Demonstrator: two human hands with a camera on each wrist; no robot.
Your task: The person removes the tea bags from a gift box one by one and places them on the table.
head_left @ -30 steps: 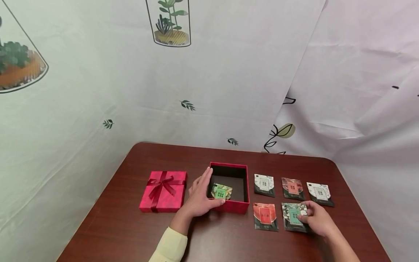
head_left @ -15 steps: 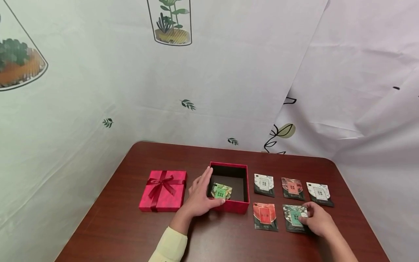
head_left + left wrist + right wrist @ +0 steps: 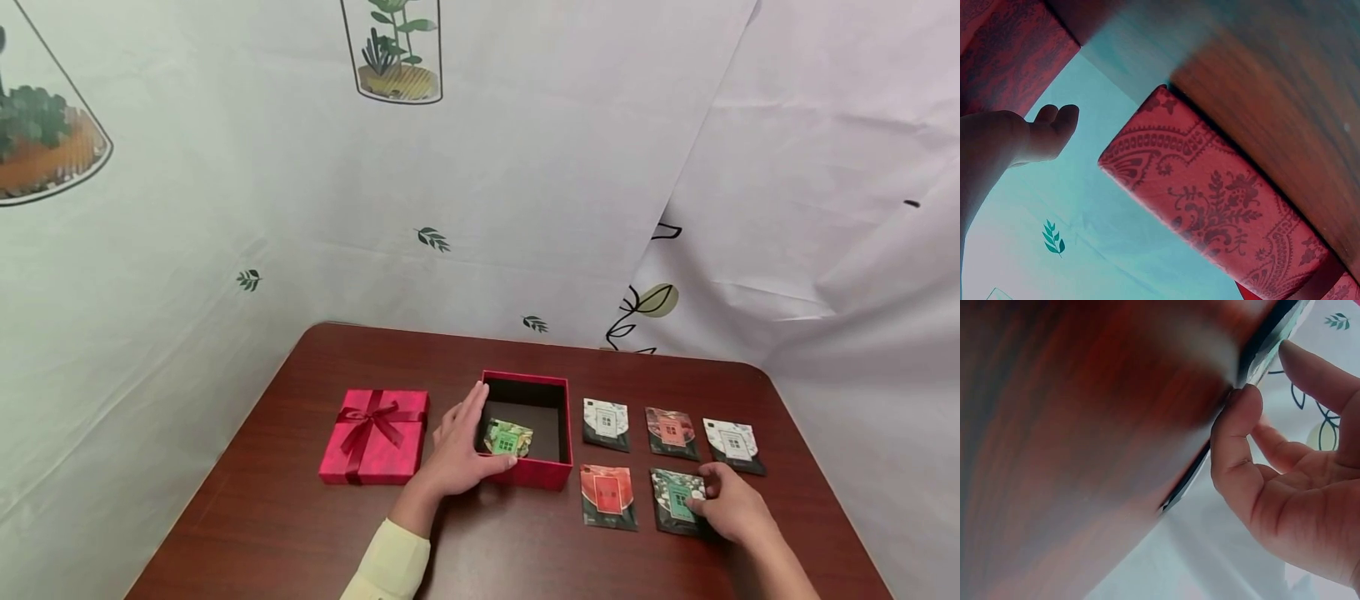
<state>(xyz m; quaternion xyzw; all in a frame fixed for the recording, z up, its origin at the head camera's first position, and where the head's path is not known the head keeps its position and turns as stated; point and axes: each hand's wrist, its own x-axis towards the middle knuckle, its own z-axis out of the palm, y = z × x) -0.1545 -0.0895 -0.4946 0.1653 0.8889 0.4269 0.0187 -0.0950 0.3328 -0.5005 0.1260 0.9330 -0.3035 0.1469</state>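
My left hand [image 3: 455,454] rests against the open red box [image 3: 543,475], its fingers extended along the left wall and its thumb over the front rim. Inside the dark interior lies a green-and-yellow sachet [image 3: 508,438]. On the right, my right hand [image 3: 733,504] pinches the right edge of a dark green sachet [image 3: 678,500] low on the table. The right wrist view shows the curled fingers [image 3: 1235,437] at the sachet's edge, near the tabletop. In the left wrist view, patterned red box surfaces appear beside the left hand [image 3: 1029,137].
A red lid [image 3: 375,437] with a ribbon bow lies left of the box. Around the right hand lie a red sachet [image 3: 607,497], a brown-red sachet [image 3: 671,433] and two white-and-dark sachets, one left [image 3: 606,423], one right [image 3: 733,446]. A printed white cloth hangs behind the table.
The dark green sachet has shifted slightly right and turned a little under my right hand. My left hand and the box stay where they were.
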